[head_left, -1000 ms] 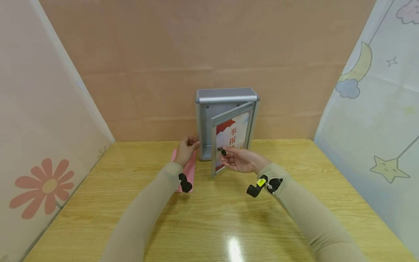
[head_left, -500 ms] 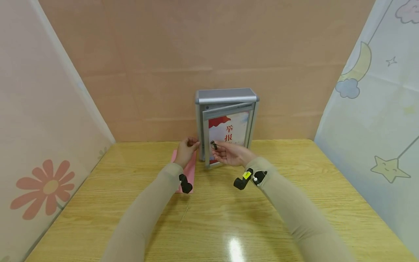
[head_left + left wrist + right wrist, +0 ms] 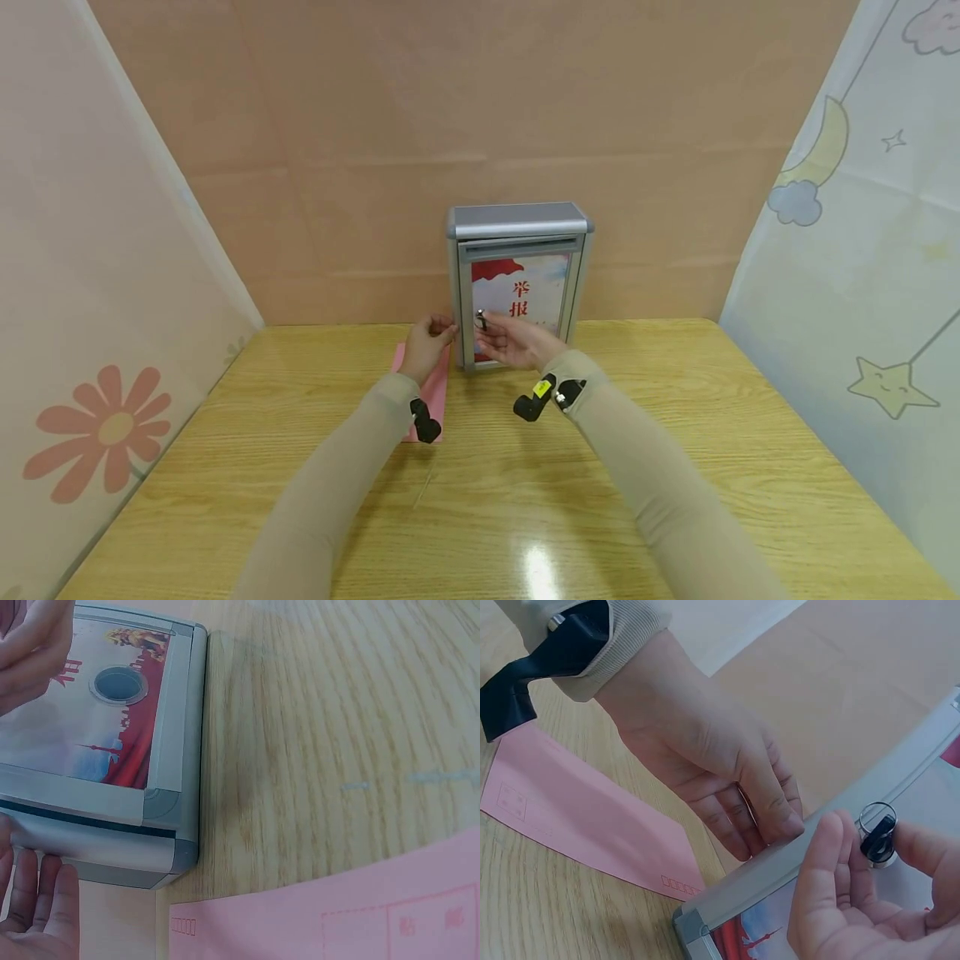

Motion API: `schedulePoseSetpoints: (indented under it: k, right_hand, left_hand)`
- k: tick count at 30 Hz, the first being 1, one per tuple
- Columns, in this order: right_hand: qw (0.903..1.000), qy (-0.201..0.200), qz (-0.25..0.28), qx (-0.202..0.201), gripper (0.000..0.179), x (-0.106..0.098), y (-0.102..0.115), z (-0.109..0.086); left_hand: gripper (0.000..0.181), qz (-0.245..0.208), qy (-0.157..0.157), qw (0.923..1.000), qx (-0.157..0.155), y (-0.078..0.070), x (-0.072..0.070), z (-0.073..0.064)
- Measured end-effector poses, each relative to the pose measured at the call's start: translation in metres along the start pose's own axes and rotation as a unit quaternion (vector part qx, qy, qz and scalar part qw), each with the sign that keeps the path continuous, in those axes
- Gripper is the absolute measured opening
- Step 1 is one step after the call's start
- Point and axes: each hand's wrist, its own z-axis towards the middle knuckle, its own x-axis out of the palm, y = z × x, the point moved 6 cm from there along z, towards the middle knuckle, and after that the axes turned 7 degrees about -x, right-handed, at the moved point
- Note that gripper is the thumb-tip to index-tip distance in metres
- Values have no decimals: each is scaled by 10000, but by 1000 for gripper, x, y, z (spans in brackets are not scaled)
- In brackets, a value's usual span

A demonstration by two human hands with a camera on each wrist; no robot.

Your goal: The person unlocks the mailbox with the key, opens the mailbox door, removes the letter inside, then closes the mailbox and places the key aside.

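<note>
A grey metal letter box (image 3: pixel 522 218) stands upright at the back of the table. Its front door (image 3: pixel 551 279), with a poster of red characters, lies flush or nearly so in the frame. My right hand (image 3: pixel 517 340) pinches a black-headed key (image 3: pixel 879 841) on a ring, at the door's left side; the lock behind it is hidden. My left hand (image 3: pixel 427 342) touches the box's left side wall, its fingers (image 3: pixel 45 896) fairly straight and the thumb near the front edge. Under the left wrist lies a pink envelope (image 3: pixel 433 404).
The wooden table (image 3: pixel 480 500) runs up to a brown paper backdrop (image 3: pixel 360 183) behind the box. Printed wall sheets stand at the left and right. Black camera mounts sit on both wrists.
The door has swung from ajar to flush or nearly flush with the box, the right hand moving left with it while holding the key. The left hand has stayed at the box's side.
</note>
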Motion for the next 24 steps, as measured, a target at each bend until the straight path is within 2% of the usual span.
schedulePoseSetpoints:
  k: [6, 15, 24]
  right_hand:
    - [9998, -133, 127, -114, 18, 2, 1, 6]
    - [9989, -265, 349, -156, 16, 1, 1, 12]
    - [9996, -227, 107, -121, 26, -3, -2, 13]
  left_hand:
    - [22, -139, -25, 9999, -12, 0, -1, 1]
    - [24, -2, -43, 10000, -34, 1, -2, 1]
    - [26, -157, 53, 9998, -83, 2, -1, 2]
